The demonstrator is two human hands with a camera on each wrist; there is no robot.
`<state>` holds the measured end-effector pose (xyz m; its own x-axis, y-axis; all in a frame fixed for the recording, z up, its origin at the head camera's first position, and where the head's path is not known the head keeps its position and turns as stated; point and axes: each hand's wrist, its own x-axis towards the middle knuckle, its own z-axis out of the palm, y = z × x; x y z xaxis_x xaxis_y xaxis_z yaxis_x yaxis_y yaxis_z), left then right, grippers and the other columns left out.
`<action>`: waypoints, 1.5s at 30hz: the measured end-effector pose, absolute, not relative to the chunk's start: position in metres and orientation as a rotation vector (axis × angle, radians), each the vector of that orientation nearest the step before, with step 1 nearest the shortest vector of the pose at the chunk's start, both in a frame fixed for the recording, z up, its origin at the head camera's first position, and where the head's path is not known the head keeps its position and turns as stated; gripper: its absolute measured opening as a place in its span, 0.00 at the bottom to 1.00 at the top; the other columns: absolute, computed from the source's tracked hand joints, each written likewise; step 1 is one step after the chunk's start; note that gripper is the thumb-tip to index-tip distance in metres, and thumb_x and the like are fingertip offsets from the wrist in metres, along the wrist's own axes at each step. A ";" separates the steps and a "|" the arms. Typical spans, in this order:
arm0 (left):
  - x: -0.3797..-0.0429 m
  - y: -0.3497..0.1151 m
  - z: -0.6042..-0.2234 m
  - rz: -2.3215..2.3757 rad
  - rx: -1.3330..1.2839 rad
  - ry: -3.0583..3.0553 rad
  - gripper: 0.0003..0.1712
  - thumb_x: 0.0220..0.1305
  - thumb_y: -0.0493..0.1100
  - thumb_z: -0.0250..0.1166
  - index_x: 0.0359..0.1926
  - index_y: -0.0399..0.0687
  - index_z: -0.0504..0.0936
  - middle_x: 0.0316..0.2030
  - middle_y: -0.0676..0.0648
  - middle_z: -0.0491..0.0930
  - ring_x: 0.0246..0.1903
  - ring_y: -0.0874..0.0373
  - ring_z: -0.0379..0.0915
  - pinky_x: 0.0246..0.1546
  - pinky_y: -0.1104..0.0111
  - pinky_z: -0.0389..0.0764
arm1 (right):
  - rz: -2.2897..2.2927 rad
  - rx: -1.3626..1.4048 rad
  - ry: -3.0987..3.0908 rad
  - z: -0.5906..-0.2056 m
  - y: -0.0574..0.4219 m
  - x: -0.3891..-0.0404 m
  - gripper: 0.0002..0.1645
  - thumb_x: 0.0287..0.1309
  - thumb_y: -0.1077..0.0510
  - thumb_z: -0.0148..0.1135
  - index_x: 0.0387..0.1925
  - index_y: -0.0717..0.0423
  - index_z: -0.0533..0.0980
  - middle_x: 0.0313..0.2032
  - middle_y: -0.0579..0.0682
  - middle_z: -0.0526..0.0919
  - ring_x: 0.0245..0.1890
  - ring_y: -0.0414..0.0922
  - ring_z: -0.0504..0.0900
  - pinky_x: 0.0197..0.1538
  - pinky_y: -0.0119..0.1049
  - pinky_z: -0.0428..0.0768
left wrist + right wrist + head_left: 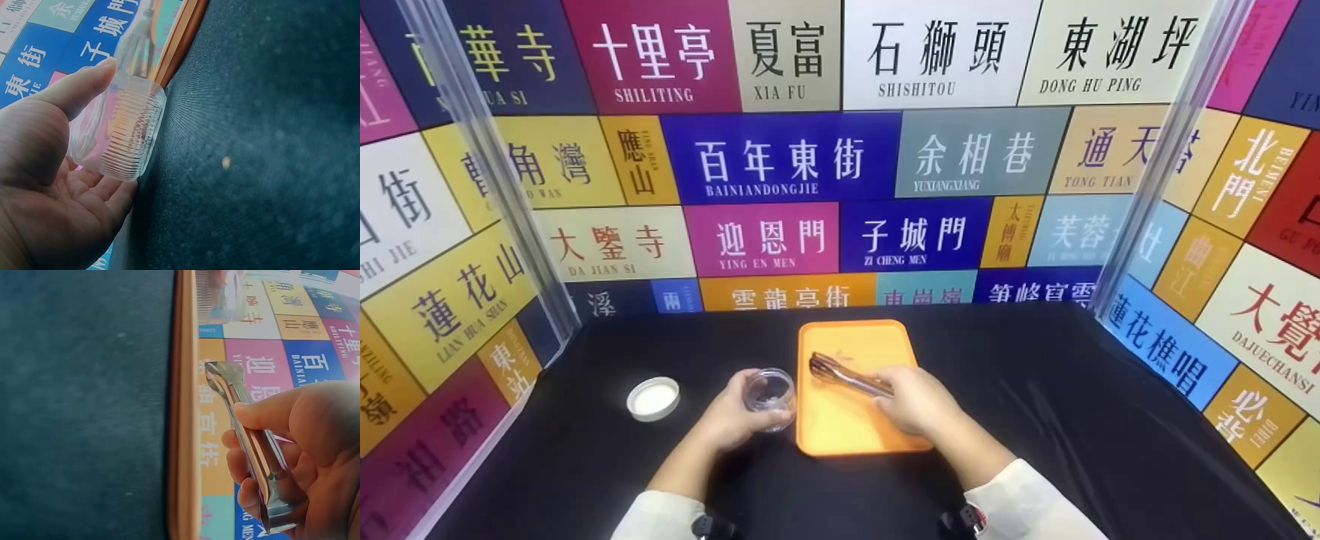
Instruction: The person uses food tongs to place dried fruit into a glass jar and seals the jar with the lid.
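Note:
My left hand (727,416) grips a clear, ribbed glass jar (769,391) by its side, just left of the orange tray (851,427). The jar has no lid on, and its open mouth faces up. In the left wrist view the thumb lies along one side of the jar (121,132) and the fingers reach round beneath it. Metal tongs (851,376) are in my right hand (919,397), above the tray, with their tips pointing left. Thumb and fingers squeeze the two arms of the tongs (259,453) close together in the right wrist view.
A round white lid (653,398) lies on the black cloth (585,457) left of the jar. Faint small marks show on the tray's upper part. Panels with large printed characters (780,157) stand behind and on both sides, with clear posts (1140,172) at the corners.

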<state>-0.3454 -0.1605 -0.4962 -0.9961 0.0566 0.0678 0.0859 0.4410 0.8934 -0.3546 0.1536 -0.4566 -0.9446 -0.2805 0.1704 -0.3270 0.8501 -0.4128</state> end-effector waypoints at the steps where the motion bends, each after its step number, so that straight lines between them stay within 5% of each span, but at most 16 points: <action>1: -0.345 -0.161 -0.496 -1.642 -0.129 -2.642 0.57 0.50 0.49 0.87 0.75 0.37 0.66 0.71 0.34 0.77 0.74 0.37 0.72 0.80 0.46 0.68 | 0.685 0.482 -2.912 -0.454 0.154 -0.354 0.23 0.65 0.54 0.74 0.61 0.41 0.86 0.57 0.47 0.91 0.55 0.51 0.88 0.64 0.55 0.84; 16: -0.347 -0.161 -0.499 -1.628 -0.128 -2.649 0.58 0.50 0.51 0.87 0.75 0.38 0.66 0.71 0.35 0.78 0.74 0.38 0.72 0.80 0.45 0.67 | 0.776 0.500 -2.844 -0.427 0.147 -0.339 0.22 0.67 0.51 0.74 0.61 0.33 0.86 0.57 0.40 0.91 0.54 0.46 0.88 0.62 0.52 0.85; 23: -0.347 -0.161 -0.498 -1.615 -0.115 -2.663 0.58 0.50 0.51 0.87 0.75 0.38 0.66 0.71 0.36 0.78 0.73 0.38 0.72 0.80 0.45 0.67 | 0.779 0.597 -2.845 -0.426 0.139 -0.333 0.29 0.69 0.53 0.72 0.68 0.26 0.80 0.62 0.39 0.88 0.57 0.46 0.87 0.61 0.52 0.85; 37: -0.346 -0.160 -0.499 -1.679 -0.161 -2.613 0.55 0.51 0.45 0.87 0.74 0.36 0.66 0.71 0.32 0.76 0.73 0.36 0.74 0.79 0.45 0.69 | 0.757 0.778 -2.734 -0.430 0.122 -0.318 0.32 0.69 0.53 0.71 0.70 0.25 0.77 0.70 0.32 0.80 0.71 0.46 0.81 0.73 0.52 0.80; 45: -0.347 -0.160 -0.498 -1.712 -0.162 -2.603 0.54 0.51 0.46 0.87 0.73 0.38 0.67 0.71 0.33 0.77 0.71 0.38 0.76 0.78 0.45 0.71 | 0.766 0.769 -2.725 -0.430 0.118 -0.313 0.28 0.67 0.53 0.73 0.67 0.35 0.82 0.67 0.45 0.85 0.69 0.51 0.84 0.71 0.54 0.82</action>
